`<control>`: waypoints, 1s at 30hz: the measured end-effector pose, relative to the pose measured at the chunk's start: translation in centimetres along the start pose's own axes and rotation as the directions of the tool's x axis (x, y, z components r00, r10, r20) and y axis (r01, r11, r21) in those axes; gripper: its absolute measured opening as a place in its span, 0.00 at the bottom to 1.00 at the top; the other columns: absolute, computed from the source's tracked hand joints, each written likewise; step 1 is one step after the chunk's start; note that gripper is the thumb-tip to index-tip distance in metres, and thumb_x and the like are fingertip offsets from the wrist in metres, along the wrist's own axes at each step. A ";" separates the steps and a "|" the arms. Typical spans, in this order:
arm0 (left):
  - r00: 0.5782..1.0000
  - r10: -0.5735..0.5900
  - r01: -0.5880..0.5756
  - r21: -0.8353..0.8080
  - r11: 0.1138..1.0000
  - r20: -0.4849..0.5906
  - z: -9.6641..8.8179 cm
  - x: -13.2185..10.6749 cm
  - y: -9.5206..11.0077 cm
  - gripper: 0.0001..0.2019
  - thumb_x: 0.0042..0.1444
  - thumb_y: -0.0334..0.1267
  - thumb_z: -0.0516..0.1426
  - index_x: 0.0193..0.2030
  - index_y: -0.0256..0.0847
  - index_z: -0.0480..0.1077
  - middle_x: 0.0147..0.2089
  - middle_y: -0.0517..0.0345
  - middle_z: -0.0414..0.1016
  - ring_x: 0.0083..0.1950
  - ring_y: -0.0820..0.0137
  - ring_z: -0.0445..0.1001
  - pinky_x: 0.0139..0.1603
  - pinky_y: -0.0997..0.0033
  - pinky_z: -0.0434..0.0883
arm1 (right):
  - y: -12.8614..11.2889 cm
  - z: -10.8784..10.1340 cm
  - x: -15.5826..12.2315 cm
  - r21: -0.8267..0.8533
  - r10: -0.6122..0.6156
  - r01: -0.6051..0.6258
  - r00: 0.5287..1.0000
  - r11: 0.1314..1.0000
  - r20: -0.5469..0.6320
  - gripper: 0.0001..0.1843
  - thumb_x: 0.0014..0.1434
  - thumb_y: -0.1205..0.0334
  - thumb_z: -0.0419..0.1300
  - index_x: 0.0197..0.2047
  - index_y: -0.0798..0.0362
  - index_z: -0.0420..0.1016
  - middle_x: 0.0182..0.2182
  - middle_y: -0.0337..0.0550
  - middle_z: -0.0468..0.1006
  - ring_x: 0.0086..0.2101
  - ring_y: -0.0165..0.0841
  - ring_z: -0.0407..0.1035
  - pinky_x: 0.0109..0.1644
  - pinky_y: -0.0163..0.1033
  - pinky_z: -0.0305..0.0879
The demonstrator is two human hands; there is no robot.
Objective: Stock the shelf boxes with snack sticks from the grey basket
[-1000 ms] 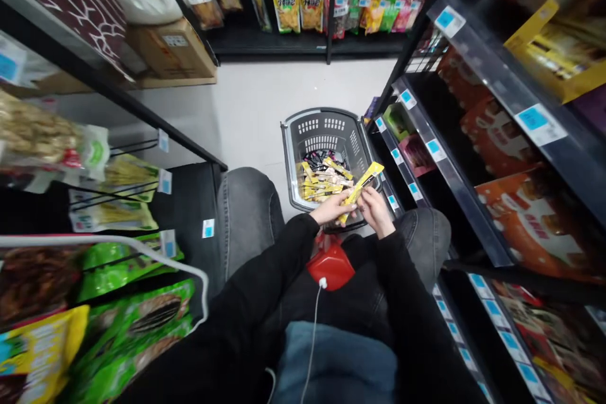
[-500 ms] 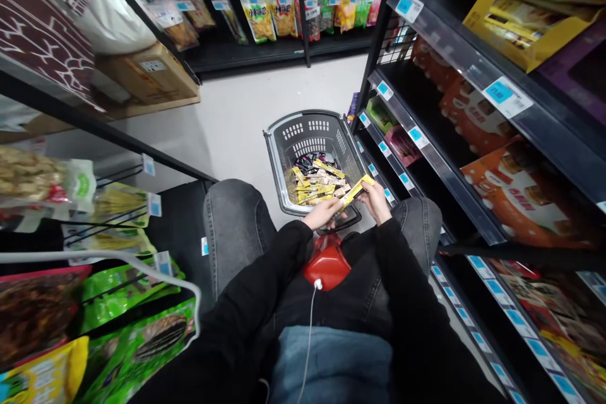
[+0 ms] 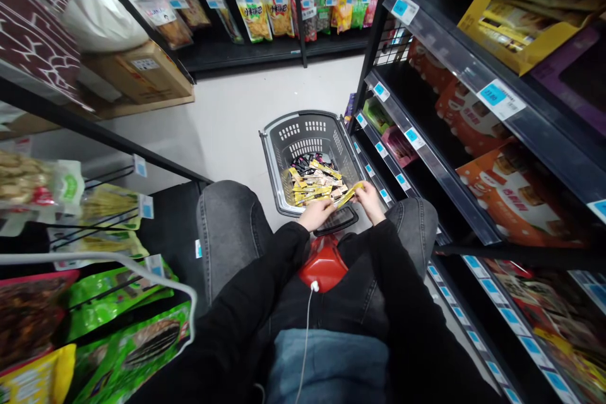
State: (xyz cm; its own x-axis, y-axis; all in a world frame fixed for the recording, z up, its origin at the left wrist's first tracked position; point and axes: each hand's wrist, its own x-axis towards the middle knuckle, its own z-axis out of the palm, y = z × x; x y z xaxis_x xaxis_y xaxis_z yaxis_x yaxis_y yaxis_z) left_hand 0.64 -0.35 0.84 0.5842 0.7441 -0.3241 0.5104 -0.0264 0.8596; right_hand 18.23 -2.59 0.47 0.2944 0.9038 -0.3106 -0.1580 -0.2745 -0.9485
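A yellow stick packet (image 3: 349,195) stretches between my two hands, just above the near right part of the dark shopping basket (image 3: 273,167). My left hand (image 3: 317,214) is closed on its lower left end. At the upper right end, my right hand (image 3: 370,201) pinches it between thumb and fingers. Inside the basket lies a loose pile of yellow and beige stick packets (image 3: 312,188), with black and purple packets (image 3: 310,161) behind them. The basket's handle (image 3: 341,219) rests folded toward me, below my hands.
Shelving with price tags (image 3: 502,99) rises on the right, holding orange bags (image 3: 511,192) and a yellow display box (image 3: 521,38). Hanging snack bags (image 3: 127,341) fill the left side. A cardboard box (image 3: 142,72) stands at the back left. A red object with a white cable (image 3: 324,265) sits between my legs.
The yellow packet has turned to a flatter, narrower view between my hands, and my right hand has lowered slightly. The whole view has shifted a little.
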 end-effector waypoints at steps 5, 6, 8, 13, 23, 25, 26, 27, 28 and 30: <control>0.985 -0.164 0.173 -0.312 0.934 0.056 0.4 -0.1 0.3 0.17 0.55 0.49 0.48 0.38 0.36 0.68 0.30 0.54 0.76 0.18 0.75 0.67 0.20 0.75 0.64 | -0.1 0.8 -0.2 -0.006 -0.013 0.014 0.996 1.000 0.086 0.07 0.43 0.66 0.56 0.30 0.51 0.64 0.18 0.31 0.70 0.19 0.26 0.65 0.26 0.32 0.65; 0.977 -0.198 0.211 -0.374 0.903 0.075 0.4 0.0 0.4 0.17 0.55 0.48 0.49 0.38 0.35 0.68 0.30 0.53 0.76 0.17 0.75 0.66 0.19 0.75 0.64 | -0.2 0.7 -0.2 0.003 -0.018 0.018 0.994 1.000 0.108 0.07 0.43 0.65 0.57 0.30 0.51 0.64 0.19 0.32 0.71 0.20 0.27 0.66 0.27 0.33 0.65; 0.967 -0.231 0.255 -0.449 0.856 0.110 0.2 0.1 0.3 0.15 0.55 0.46 0.50 0.37 0.34 0.68 0.29 0.54 0.76 0.16 0.76 0.66 0.18 0.75 0.65 | -0.5 0.5 -0.4 0.021 -0.010 0.007 0.991 1.000 0.134 0.09 0.43 0.63 0.59 0.30 0.51 0.64 0.21 0.33 0.72 0.21 0.28 0.67 0.26 0.34 0.66; 0.968 -0.216 0.251 -0.423 0.871 0.131 0.0 0.2 0.1 0.13 0.54 0.44 0.53 0.32 0.34 0.68 0.27 0.55 0.76 0.17 0.75 0.67 0.18 0.74 0.67 | -0.8 0.1 -0.6 0.037 0.038 -0.044 0.988 0.998 0.147 0.15 0.39 0.59 0.63 0.31 0.51 0.64 0.23 0.33 0.72 0.20 0.28 0.68 0.24 0.33 0.65; 0.952 -0.136 0.263 -0.508 0.821 0.272 0.4 0.0 0.2 0.14 0.44 0.44 0.62 0.31 0.35 0.67 0.29 0.52 0.76 0.22 0.69 0.72 0.24 0.67 0.71 | 0.1 -0.1 -0.3 -0.103 -0.054 0.062 0.995 0.993 0.081 0.14 0.44 0.52 0.62 0.26 0.53 0.67 0.16 0.33 0.68 0.15 0.26 0.61 0.18 0.31 0.56; 0.944 -0.124 0.282 -0.549 0.787 0.306 0.4 0.0 0.2 0.14 0.42 0.41 0.63 0.31 0.35 0.67 0.30 0.52 0.76 0.24 0.68 0.74 0.27 0.66 0.73 | 0.2 -0.2 -0.1 -0.113 -0.064 0.070 0.996 0.991 0.057 0.14 0.45 0.51 0.62 0.26 0.53 0.67 0.16 0.34 0.68 0.15 0.26 0.61 0.17 0.31 0.56; 0.936 -0.110 0.294 -0.571 0.767 0.335 0.3 -0.1 0.2 0.14 0.40 0.39 0.64 0.31 0.35 0.67 0.31 0.51 0.77 0.26 0.68 0.75 0.29 0.66 0.73 | 0.3 -0.3 0.0 -0.112 -0.069 0.073 0.997 0.991 0.038 0.14 0.44 0.52 0.62 0.27 0.53 0.67 0.17 0.34 0.68 0.15 0.25 0.60 0.17 0.31 0.56; 0.924 -0.094 0.312 -0.588 0.746 0.371 0.2 -0.2 0.3 0.15 0.38 0.37 0.65 0.32 0.35 0.67 0.33 0.51 0.77 0.28 0.67 0.75 0.30 0.66 0.73 | 0.4 -0.5 0.2 -0.105 -0.077 0.077 0.997 0.992 0.005 0.14 0.44 0.52 0.62 0.27 0.54 0.68 0.17 0.33 0.68 0.15 0.25 0.60 0.16 0.31 0.55; 0.908 -0.081 0.336 -0.597 0.729 0.412 0.1 -0.4 0.5 0.17 0.36 0.36 0.66 0.32 0.35 0.67 0.35 0.50 0.77 0.30 0.67 0.76 0.32 0.67 0.74 | 0.5 -0.8 0.4 -0.089 -0.087 0.083 0.995 0.993 -0.046 0.14 0.44 0.52 0.62 0.28 0.54 0.68 0.17 0.33 0.68 0.15 0.24 0.59 0.16 0.30 0.55; 0.881 -0.078 0.379 -0.598 0.706 0.466 -0.2 -0.6 0.9 0.19 0.34 0.35 0.67 0.33 0.34 0.66 0.37 0.48 0.78 0.32 0.67 0.77 0.34 0.69 0.74 | 0.9 -1.5 0.9 -0.031 -0.087 0.083 0.983 0.996 -0.162 0.13 0.44 0.54 0.62 0.28 0.54 0.67 0.18 0.32 0.68 0.14 0.22 0.56 0.15 0.29 0.53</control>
State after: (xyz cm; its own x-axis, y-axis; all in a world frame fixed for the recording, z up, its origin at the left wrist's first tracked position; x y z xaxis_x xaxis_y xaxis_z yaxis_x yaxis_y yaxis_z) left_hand 0.56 -0.70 1.89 0.7692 0.3464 -0.5370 0.2043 0.6630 0.7202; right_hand 19.74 -2.51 -0.72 0.4559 0.8591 -0.2325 -0.1037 -0.2082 -0.9726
